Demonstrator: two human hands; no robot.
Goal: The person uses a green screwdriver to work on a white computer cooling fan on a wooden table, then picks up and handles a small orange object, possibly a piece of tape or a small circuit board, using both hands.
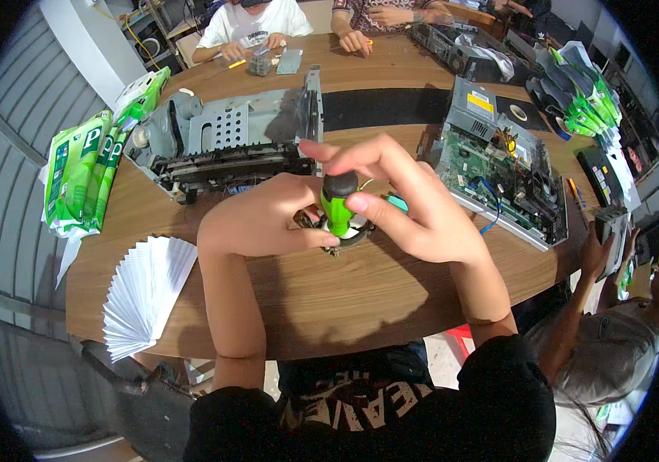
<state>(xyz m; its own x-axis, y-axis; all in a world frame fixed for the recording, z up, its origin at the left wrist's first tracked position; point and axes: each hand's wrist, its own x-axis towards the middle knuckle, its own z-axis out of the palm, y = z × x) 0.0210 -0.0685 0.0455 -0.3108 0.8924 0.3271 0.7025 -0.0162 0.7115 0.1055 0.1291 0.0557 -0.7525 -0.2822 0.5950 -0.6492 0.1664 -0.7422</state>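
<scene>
Two bare hands are meeting over the wooden table [329, 308]. The right hand [414, 208] is holding a green-and-black screwdriver [337, 214], its thumb and index finger curling narrowly about the handle, which is standing nearly upright between the hands. The left hand [268, 215] is closing around a small dark part [357, 236] beneath it, some fingers hidden. Beyond, a metal chassis [221, 127] and an opened computer case [491, 173] are lying apart; a folded paper fan [144, 296] is resting at left.
</scene>
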